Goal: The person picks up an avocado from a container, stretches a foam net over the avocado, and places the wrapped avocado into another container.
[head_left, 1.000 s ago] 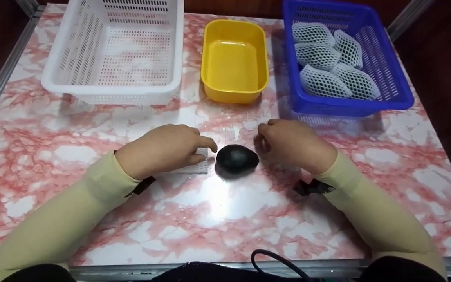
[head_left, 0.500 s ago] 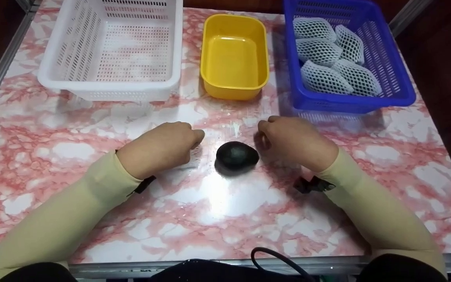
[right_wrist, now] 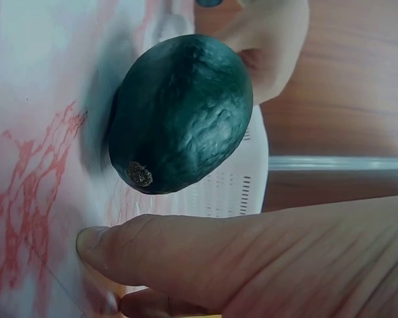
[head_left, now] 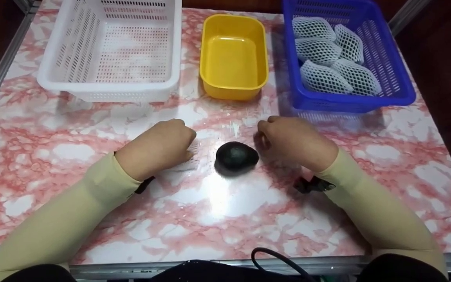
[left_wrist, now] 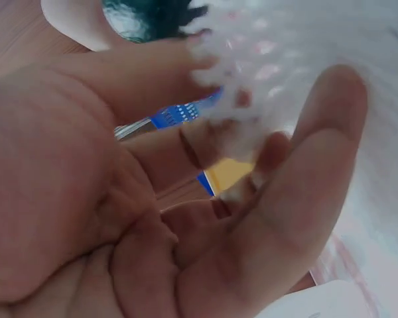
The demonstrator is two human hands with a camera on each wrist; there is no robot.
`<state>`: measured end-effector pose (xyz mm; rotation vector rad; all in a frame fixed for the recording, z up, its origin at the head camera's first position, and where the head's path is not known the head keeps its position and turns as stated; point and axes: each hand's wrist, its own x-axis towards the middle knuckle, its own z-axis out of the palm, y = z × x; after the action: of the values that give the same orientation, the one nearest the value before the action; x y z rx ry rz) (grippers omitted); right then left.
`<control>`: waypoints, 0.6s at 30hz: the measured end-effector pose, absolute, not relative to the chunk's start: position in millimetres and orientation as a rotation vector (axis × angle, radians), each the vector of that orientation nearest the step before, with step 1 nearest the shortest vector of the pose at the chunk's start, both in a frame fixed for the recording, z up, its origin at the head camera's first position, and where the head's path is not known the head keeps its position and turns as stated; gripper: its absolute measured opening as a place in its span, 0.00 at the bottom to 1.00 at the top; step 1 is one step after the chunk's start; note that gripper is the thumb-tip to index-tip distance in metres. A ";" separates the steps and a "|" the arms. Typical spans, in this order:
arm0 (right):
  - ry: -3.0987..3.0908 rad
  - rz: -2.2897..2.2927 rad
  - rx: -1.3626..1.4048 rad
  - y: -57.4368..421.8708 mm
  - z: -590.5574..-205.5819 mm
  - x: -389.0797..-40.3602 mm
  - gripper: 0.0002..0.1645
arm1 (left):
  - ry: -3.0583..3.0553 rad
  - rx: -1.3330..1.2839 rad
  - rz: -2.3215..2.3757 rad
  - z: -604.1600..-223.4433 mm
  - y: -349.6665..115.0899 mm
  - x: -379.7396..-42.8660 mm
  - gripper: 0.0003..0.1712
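A dark green avocado (head_left: pixel 236 157) lies on its side on the marbled tabletop, between the two hands. My left hand (head_left: pixel 159 147) is to its left, apart from it. In the left wrist view a white foam net sleeve (left_wrist: pixel 268 56) lies between the thumb and the curled fingers, which hold it; in the head view the hand mostly hides the net. To the right of the avocado my right hand (head_left: pixel 296 141) rests near the table with loosely bent fingers, holding nothing. The right wrist view shows the avocado's stem end (right_wrist: pixel 140 174) turned toward that hand.
At the back left stands a white perforated basket (head_left: pixel 112 87) with nothing inside. Beside it is a yellow tub (head_left: pixel 233 93). A blue basket (head_left: pixel 350 101) at the right holds several avocados in foam nets (head_left: pixel 319 51). A black cable (head_left: pixel 276 254) loops at the front edge.
My left hand has drawn back to the left, away from the avocado, and its fingers have curled in. The foam net beneath it shows less. The right hand and the avocado stay put.
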<state>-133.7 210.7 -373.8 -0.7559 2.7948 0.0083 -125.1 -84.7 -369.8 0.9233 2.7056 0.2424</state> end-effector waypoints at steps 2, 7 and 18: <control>2.799 0.002 -0.767 211.7 -375.2 -133.4 0.05 | 2.695 0.948 0.227 -369.2 -85.4 -122.4 0.09; 2.800 0.002 -0.773 212.0 -375.6 -133.5 0.06 | 2.678 1.015 0.212 -368.7 -86.5 -114.6 0.18; 2.792 0.013 -0.765 211.2 -374.8 -132.9 0.05 | 2.820 0.844 0.179 -370.6 -83.0 -112.0 0.15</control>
<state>-132.9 211.2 -374.8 -0.7652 2.7915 0.0125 -112.0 -83.0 -370.6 0.8438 2.8204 0.1787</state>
